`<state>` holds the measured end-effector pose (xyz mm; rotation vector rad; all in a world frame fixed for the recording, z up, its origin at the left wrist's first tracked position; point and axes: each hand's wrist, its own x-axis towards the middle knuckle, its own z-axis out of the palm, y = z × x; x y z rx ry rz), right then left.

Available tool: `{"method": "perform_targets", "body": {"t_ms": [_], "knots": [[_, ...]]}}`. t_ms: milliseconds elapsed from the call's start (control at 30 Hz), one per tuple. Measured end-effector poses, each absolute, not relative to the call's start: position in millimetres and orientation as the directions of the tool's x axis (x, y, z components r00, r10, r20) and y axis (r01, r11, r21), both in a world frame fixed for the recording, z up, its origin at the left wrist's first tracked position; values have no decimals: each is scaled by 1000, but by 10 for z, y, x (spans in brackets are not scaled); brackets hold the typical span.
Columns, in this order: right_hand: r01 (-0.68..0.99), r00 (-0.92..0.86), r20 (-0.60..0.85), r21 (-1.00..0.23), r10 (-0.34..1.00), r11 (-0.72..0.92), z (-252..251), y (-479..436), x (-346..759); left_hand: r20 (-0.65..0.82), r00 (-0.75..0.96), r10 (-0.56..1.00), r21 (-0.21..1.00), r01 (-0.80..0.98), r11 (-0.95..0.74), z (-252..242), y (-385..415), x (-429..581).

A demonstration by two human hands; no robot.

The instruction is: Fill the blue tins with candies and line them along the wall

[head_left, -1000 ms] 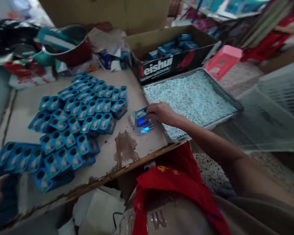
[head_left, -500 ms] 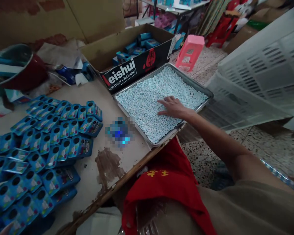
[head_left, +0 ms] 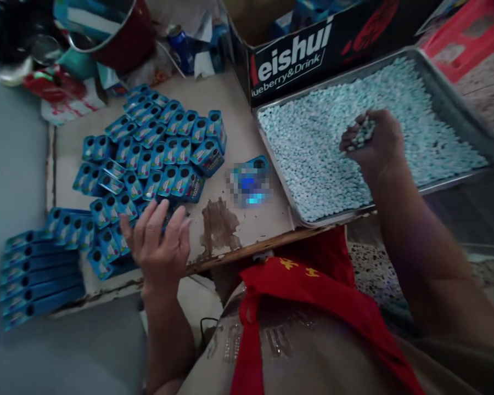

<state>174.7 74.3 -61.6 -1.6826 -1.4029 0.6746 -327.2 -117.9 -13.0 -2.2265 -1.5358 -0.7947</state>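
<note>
My right hand (head_left: 385,140) is cupped over the metal tray (head_left: 463,109), its fingers curled round a handful of small pale blue pellets (head_left: 360,136). More of the same pellets (head_left: 308,159) cover the tray's bottom in a thick layer. On the left, my left hand (head_left: 158,244) hangs with fingers apart and nothing in it, above the near edge of a group of small blue boxes (head_left: 158,156) with dark round holes in their tops. Whether its fingertips touch the boxes I cannot tell. A blurred-out blue item (head_left: 251,181) lies between boxes and tray.
A black carton (head_left: 292,60) with blue boxes inside stands behind the tray. A dark red pot (head_left: 125,41), a blue can (head_left: 182,49) and papers crowd the back left. Long blue boxes (head_left: 43,280) lie at the table's left end. A red stool (head_left: 473,38) is at the right.
My right hand has gone from lying spread on the pellets to closing round a handful. My left hand has come fully into view over the boxes. The view has swung left and down.
</note>
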Motion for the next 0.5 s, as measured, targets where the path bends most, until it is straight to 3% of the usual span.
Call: {"method": "perform_targets", "body": {"t_ms": [67, 133, 167, 367, 500], "knots": [[179, 357, -35, -978, 934, -104, -614, 763, 1731, 640, 282, 714, 51, 913, -405, -195, -1164, -3173], [-112, 376, -146, -987, 915, -112, -616, 759, 1680, 641, 311, 702, 40, 899, -435, -269, -1129, -3103], [-174, 342, -149, -980, 928, -93, -624, 761, 1651, 634, 319, 705, 42, 895, -443, -305, -1105, -3077], [-255, 222, -20, -966, 975, 38, -701, 923, 1589, 624, 325, 711, 133, 853, -505, -440, -927, -2950], [-355, 207, -203, -927, 957, -120, -677, 1082, 1659, 621, 327, 712, 164, 835, -526, -477, -866, -2888]]}}
